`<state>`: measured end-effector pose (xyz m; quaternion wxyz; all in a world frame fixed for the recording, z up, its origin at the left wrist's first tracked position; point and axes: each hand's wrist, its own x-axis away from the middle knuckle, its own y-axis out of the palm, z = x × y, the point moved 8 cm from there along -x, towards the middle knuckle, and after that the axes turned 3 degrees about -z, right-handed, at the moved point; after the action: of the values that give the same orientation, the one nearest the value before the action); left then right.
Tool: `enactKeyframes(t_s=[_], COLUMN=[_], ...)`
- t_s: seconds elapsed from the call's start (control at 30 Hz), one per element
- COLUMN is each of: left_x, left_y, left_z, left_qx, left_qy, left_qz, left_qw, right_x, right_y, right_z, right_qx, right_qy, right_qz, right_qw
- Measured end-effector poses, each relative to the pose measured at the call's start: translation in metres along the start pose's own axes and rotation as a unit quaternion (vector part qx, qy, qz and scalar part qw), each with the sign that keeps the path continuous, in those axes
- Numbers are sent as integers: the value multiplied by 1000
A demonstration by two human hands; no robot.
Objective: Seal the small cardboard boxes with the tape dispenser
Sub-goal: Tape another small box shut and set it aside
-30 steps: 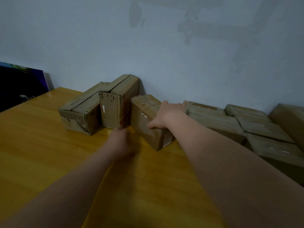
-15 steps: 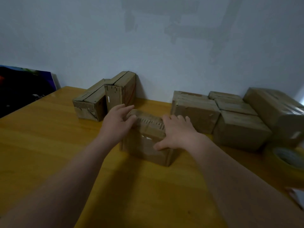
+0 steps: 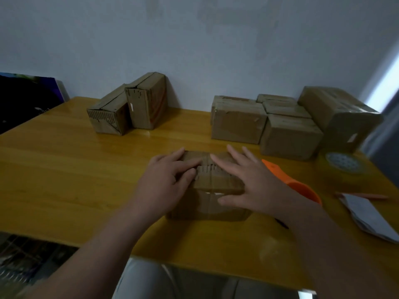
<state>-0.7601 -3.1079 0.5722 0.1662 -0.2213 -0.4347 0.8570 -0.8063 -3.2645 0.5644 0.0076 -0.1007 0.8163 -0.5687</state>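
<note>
A small cardboard box (image 3: pixel 212 182) lies in the middle of the yellow wooden table (image 3: pixel 64 173), close to me. My left hand (image 3: pixel 164 186) rests on its left top flap with the fingers slightly bent. My right hand (image 3: pixel 248 180) lies flat on the right flap, fingers spread and straight. The orange tape dispenser (image 3: pixel 291 182) lies just right of the box, partly hidden behind my right wrist. A roll of tape (image 3: pixel 341 167) sits further right.
Two cardboard boxes (image 3: pixel 129 111) stand at the back left by the wall. Several taped boxes (image 3: pixel 280 124) are grouped at the back right. Folded papers (image 3: pixel 367 214) and a pencil lie at the right edge. A dark panel (image 3: pixel 23 98) leans far left.
Both hands have pulled the box from the back row toward me to the table's middle. The view has dropped, so the dispenser, papers and near table edge now show.
</note>
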Motion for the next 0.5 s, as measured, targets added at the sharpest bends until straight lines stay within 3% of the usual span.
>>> enactKeyframes(t_s=[0.27,0.5], left_x=[13,5], left_y=[18,23], left_z=[13,4], left_qx=[-6,-19], left_qy=[71,75], left_qz=[27,39], left_qw=[997,996], right_x=[38,34], right_y=[3,3], right_z=[2,5], right_qx=[40,33], right_qy=[11,21], right_qz=[173,179], right_qw=[984,983])
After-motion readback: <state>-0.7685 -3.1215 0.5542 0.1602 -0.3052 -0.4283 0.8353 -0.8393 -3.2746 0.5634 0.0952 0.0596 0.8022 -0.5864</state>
